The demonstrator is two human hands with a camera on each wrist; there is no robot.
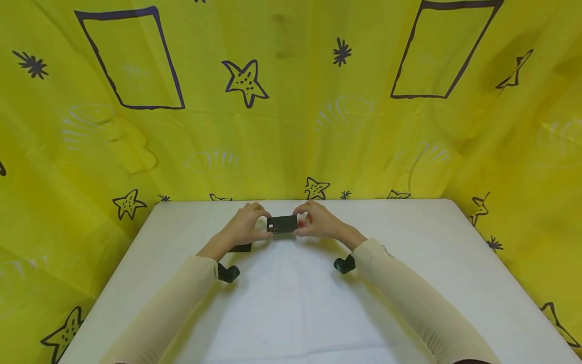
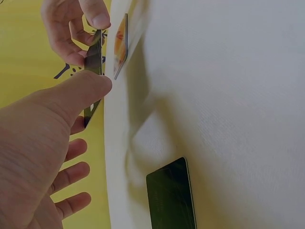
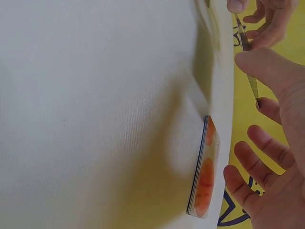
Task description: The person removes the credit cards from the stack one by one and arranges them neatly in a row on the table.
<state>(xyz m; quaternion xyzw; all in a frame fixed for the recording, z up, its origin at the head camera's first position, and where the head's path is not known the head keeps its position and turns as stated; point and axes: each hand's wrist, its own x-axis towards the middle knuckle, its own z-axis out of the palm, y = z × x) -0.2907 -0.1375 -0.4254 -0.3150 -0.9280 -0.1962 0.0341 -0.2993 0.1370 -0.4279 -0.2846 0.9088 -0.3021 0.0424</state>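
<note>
A black card point(image 1: 283, 224) with "VIP" lettering and a small pale square is held up over the far part of the table. My left hand point(image 1: 243, 225) pinches its left end between thumb and finger, and my right hand point(image 1: 320, 221) pinches the other end the same way. Other fingers of both hands spread away from the card in the wrist views. On the table below the left hand lies a second dark card point(image 2: 170, 195), mostly covered by that hand in the head view. Close to the right hand is a thin stack of cards point(image 3: 204, 174) with an orange and white face.
The white-covered table point(image 1: 282, 303) ends at a yellow curtain point(image 1: 282, 131) printed with starfish and frames, which also hangs along both sides. A black wrist mount shows below each forearm, the left one point(image 1: 229, 273) and the right one point(image 1: 344, 264).
</note>
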